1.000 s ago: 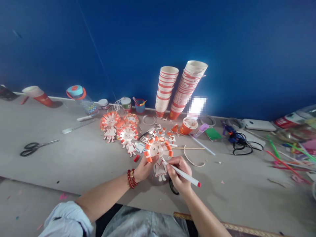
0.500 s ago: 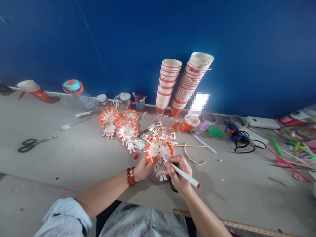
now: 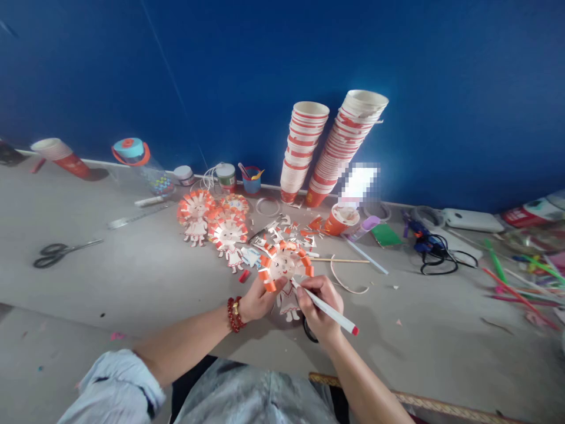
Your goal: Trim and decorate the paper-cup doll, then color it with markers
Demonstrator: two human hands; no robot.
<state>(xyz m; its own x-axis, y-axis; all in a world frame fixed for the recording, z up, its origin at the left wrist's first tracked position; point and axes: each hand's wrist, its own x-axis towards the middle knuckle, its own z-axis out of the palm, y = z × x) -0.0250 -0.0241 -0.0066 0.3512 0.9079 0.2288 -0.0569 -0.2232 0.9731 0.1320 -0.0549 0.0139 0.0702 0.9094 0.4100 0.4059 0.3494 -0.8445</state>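
Observation:
My left hand grips a paper doll by the lower left of its round head. The doll has a drawn face, curled orange and white strips around it, and a white dress with red lines. In my right hand is a white marker with a red end, its tip at the doll just below the face. A red marker cap lies to the left of the doll. Similar paper dolls lie behind my left hand. A black loop, partly hidden, shows beneath my right hand.
Two tall stacks of paper cups stand by the blue wall. Paper scraps and a wooden stick lie behind the doll. Scissors and a clear bottle are on the left; a blue glue gun with black cable is on the right.
The view has shifted very slightly. Both hands keep their grip on the doll and the marker, with the marker tip still at the doll below its face.

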